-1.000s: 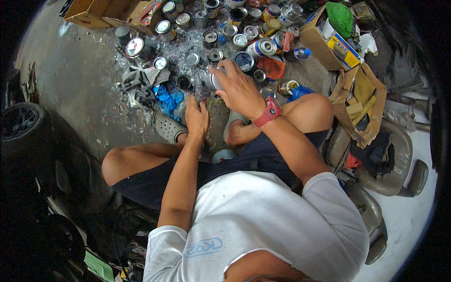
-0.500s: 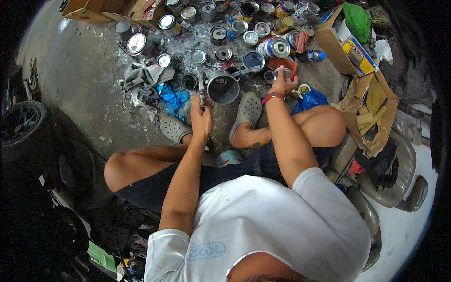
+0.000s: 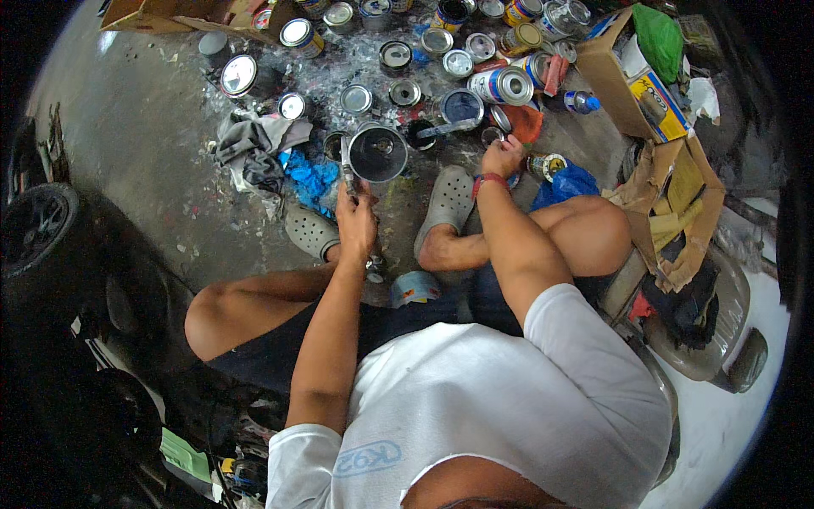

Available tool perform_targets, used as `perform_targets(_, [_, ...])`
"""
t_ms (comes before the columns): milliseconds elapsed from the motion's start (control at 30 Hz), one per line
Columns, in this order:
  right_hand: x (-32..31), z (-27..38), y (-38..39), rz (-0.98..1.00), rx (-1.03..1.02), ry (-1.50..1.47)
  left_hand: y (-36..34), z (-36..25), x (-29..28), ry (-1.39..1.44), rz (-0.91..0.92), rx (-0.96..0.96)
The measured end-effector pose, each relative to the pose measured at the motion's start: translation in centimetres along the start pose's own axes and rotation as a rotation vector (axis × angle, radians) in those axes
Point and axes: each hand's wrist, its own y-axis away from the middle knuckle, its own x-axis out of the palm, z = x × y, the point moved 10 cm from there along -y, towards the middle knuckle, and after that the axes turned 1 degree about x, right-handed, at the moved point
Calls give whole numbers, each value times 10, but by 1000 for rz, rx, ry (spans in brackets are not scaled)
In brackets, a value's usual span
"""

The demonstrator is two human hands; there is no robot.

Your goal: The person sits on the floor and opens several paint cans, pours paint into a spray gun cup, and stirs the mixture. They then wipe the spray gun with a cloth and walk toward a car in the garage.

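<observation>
My left hand (image 3: 356, 222) is closed around the handle of a spray gun (image 3: 346, 161). The gun's open metal cup (image 3: 379, 153) faces up, dark inside, above the floor between my feet. My right hand (image 3: 504, 156) reaches down at the right with its fingers bent together at a small round tin (image 3: 492, 135); what the fingertips grip is partly hidden. Just beyond them a round lid (image 3: 501, 118) leans beside an orange-red sheet (image 3: 525, 124). Between the hands stand a dark open can (image 3: 420, 133) and a wider can (image 3: 462, 106) with a grey stirring stick (image 3: 449, 128) across them.
Several paint cans (image 3: 356, 99) cover the stained floor ahead. A grey rag (image 3: 254, 153) and crumpled blue plastic (image 3: 307, 181) lie at the left. Cardboard boxes (image 3: 606, 89) and a bottle with a blue cap (image 3: 581, 103) stand right. A wheel (image 3: 38, 229) is far left.
The spray gun and its cup have shifted left and a little up, the cup tipping its opening more into view. My right hand has drawn slightly nearer and left, and the round lid now lies beyond its fingers.
</observation>
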Motion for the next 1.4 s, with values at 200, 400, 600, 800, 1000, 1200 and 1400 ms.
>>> perform_targets(200, [-10, 41, -16, -21, -122, 139, 0, -3, 1, -19, 3, 3])
perform_targets(400, [44, 42, -43, 417, -118, 406, -1, 10, 1, -35, 34, -19])
perform_targets(600, [5, 49, -16, 156, -155, 274, 4, -10, -2, -87, -24, 19])
perform_targets(800, [-8, 34, 25, 7, -233, 340, 3, -15, 9, 31, 7, 35])
perform_targets(1000, [-45, 137, 54, 124, -187, -13, -1, -7, -1, -93, -57, 130])
perform_targets(1200, [-89, 361, 262, 653, -1316, 70, 14, -32, -12, -152, -214, 303])
perform_targets(1400, [-19, 306, 271, 1051, -1400, 751, 36, -45, -15, -269, -242, 433])
